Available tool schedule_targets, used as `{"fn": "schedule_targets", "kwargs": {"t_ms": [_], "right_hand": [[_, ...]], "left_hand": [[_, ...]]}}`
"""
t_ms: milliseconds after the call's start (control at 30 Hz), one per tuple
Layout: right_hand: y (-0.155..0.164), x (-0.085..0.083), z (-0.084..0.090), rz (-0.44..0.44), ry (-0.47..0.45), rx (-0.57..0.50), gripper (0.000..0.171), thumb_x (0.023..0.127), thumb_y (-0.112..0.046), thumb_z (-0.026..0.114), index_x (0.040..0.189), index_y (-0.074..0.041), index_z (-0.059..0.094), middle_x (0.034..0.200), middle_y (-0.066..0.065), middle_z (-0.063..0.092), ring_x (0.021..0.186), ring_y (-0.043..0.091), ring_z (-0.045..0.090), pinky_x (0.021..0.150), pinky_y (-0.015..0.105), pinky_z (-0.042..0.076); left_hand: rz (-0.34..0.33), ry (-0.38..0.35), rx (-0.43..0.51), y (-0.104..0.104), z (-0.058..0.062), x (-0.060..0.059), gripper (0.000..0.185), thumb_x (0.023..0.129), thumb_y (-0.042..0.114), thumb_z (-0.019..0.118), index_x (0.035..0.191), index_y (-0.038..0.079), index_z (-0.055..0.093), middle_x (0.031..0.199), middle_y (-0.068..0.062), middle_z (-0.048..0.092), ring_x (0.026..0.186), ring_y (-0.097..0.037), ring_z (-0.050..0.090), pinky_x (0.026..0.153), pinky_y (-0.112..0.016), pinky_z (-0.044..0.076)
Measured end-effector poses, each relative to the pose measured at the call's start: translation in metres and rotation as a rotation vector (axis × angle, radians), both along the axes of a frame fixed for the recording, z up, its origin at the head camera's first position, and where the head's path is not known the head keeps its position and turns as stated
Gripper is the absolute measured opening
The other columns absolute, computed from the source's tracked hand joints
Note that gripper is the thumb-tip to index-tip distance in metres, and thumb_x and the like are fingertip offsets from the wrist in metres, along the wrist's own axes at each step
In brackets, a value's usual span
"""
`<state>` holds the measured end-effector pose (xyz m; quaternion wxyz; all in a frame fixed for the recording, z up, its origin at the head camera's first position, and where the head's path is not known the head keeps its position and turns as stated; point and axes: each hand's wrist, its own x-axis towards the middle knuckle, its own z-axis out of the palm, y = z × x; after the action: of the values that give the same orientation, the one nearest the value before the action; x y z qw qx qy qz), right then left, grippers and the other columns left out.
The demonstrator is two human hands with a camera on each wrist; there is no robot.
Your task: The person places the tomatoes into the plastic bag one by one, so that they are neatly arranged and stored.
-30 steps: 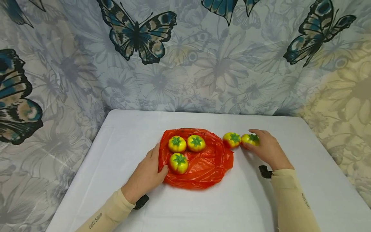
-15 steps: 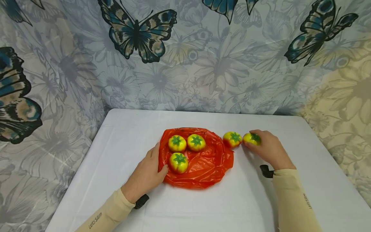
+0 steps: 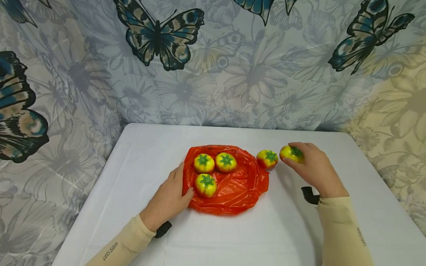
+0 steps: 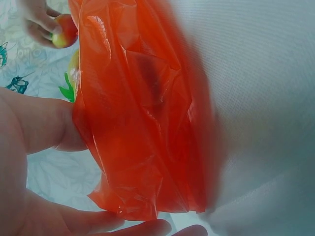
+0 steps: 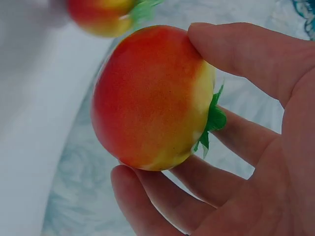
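The right hand (image 3: 318,170) is gripping a round, glossy red-and-yellow tomato-like fruit with a green leafy top (image 3: 288,153) at the scene's right, thumb and fingers curling around it. Probably it is feeling light, stiff and slightly slippery; its widest sides are offering the surest hold. The left hand (image 3: 167,201) is loosely holding the left rim of a crinkled red plastic bag (image 3: 234,189), likely soft and flimsy.

The site appears indoors, exact type unclear: white table (image 3: 259,236) below the right hand (image 3: 319,171), butterfly-print backdrop (image 3: 253,85) beyond it.
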<state>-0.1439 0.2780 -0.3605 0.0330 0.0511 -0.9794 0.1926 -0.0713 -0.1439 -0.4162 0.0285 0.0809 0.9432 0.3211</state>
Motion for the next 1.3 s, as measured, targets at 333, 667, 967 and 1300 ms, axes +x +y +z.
{"fn": "schedule_targets", "kwargs": {"t_ms": [333,667,967,1300], "right_hand": [[-0.049,0.021,0.019,0.092,0.042,-0.025,0.056,0.098,-0.031,0.08,0.148,-0.01,0.062,0.147,0.024,0.06,0.129,0.049,0.061,0.103,0.069,0.055],[-0.102,0.034,0.005,0.255,0.042,-0.049,0.054,0.096,-0.028,0.084,0.144,-0.013,0.065,0.144,0.013,0.064,0.131,0.038,0.065,0.105,0.06,0.06],[-0.131,0.043,-0.012,0.328,-0.001,-0.038,0.055,0.093,-0.031,0.087,0.142,-0.018,0.068,0.143,0.007,0.065,0.134,0.031,0.064,0.105,0.054,0.061],[-0.146,0.048,-0.019,0.373,-0.013,-0.009,0.058,0.09,-0.033,0.09,0.142,-0.021,0.068,0.141,0.004,0.066,0.128,0.025,0.067,0.104,0.049,0.062]], "left_hand": [[-0.006,0.007,0.005,-0.002,-0.001,-0.001,0.09,0.102,0.024,0.069,0.172,0.001,0.018,0.169,-0.023,0.042,0.145,-0.042,0.058,0.114,-0.058,0.054],[-0.009,-0.01,0.007,-0.003,-0.001,-0.003,0.091,0.102,0.026,0.069,0.172,0.001,0.017,0.169,-0.022,0.041,0.145,-0.041,0.057,0.115,-0.057,0.054],[-0.014,-0.001,0.015,-0.002,0.001,-0.001,0.09,0.101,0.022,0.068,0.172,-0.001,0.017,0.168,-0.024,0.042,0.144,-0.042,0.058,0.115,-0.058,0.054],[-0.014,0.01,0.03,-0.003,0.0,-0.001,0.089,0.101,0.021,0.067,0.172,-0.001,0.018,0.167,-0.024,0.043,0.144,-0.042,0.057,0.116,-0.058,0.053]]}}
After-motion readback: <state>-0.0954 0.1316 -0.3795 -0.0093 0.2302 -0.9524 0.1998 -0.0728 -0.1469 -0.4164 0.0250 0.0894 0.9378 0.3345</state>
